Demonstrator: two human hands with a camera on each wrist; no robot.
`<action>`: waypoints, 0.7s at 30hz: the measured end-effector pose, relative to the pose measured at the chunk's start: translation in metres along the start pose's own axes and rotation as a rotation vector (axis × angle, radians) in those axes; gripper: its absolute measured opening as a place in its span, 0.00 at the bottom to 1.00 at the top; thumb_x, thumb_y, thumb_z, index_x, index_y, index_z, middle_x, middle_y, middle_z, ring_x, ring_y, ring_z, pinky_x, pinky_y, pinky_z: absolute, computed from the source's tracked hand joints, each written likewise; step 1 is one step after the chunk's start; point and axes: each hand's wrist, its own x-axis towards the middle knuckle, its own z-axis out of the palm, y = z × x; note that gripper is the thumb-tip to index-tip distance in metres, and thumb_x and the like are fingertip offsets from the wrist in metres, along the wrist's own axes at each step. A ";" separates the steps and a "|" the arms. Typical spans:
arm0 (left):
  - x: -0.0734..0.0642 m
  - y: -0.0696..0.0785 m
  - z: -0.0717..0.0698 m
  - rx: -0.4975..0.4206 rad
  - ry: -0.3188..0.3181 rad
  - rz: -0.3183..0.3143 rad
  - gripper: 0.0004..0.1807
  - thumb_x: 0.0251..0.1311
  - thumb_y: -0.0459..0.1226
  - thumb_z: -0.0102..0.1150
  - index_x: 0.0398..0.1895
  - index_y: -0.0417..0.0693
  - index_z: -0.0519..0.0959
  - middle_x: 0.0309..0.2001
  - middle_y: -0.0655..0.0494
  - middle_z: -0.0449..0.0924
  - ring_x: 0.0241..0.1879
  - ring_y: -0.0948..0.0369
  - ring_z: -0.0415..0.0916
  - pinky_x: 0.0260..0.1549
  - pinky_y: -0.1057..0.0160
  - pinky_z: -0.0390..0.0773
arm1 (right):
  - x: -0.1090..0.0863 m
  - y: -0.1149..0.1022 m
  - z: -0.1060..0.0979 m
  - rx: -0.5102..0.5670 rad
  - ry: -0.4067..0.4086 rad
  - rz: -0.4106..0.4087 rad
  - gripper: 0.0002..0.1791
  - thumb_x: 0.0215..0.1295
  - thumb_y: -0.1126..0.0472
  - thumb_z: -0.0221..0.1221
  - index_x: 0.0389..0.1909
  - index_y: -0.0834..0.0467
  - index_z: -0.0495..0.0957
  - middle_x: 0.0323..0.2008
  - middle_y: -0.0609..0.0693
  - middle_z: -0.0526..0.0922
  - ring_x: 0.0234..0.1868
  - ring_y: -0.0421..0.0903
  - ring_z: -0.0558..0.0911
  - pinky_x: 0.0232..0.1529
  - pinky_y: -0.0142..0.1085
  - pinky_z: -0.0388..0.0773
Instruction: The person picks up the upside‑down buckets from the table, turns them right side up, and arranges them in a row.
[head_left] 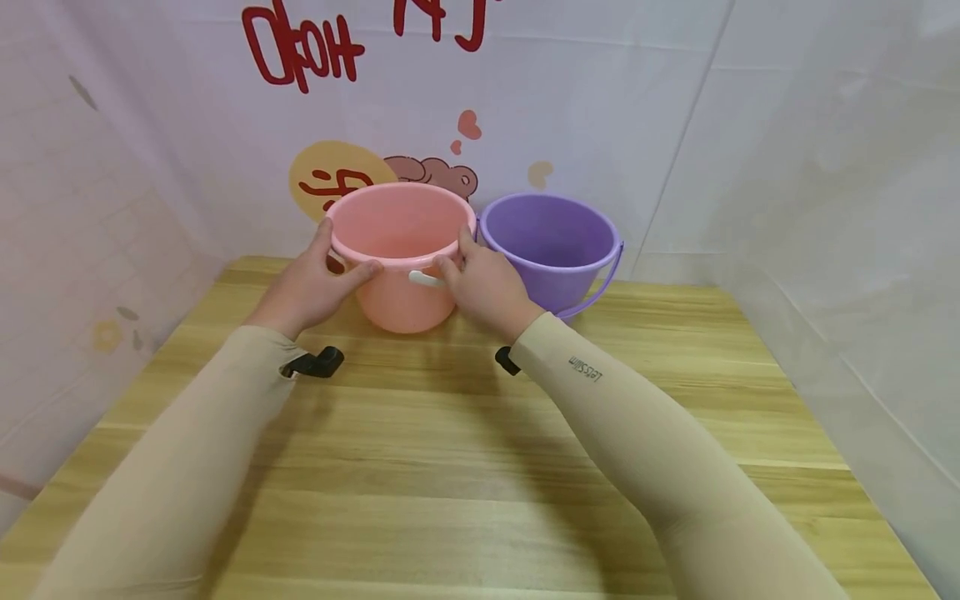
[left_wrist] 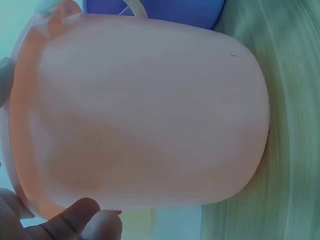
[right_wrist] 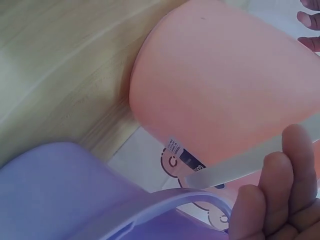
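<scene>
A pink bucket [head_left: 405, 296] is upright at the back of the wooden table, its mouth facing up. My left hand [head_left: 311, 283] holds its left side, thumb on the front of the rim and fingers round the left edge. On the other side my right hand [head_left: 487, 279] holds the rim, thumb in front and fingers at the right edge. The bucket's white handle [head_left: 425, 278] hangs down at the front right, close to my right thumb. In the right wrist view the right fingers [right_wrist: 275, 175] overlap that handle. A purple bucket [head_left: 547, 287] stands just right of the pink one.
The purple bucket's handle [head_left: 611, 275] hangs down its right side. Behind both buckets rises a white printed backdrop [head_left: 660, 125]; white sheets also flank the table [head_left: 420, 467]. A label [right_wrist: 185, 155] is stuck on the pink bucket's far side.
</scene>
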 end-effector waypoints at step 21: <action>-0.001 0.003 0.009 0.015 0.037 -0.024 0.60 0.40 0.77 0.44 0.69 0.72 0.23 0.48 0.49 0.71 0.46 0.51 0.69 0.33 0.55 0.72 | -0.005 -0.007 0.007 0.073 0.031 0.071 0.55 0.56 0.25 0.43 0.73 0.56 0.38 0.30 0.42 0.79 0.35 0.40 0.76 0.39 0.34 0.72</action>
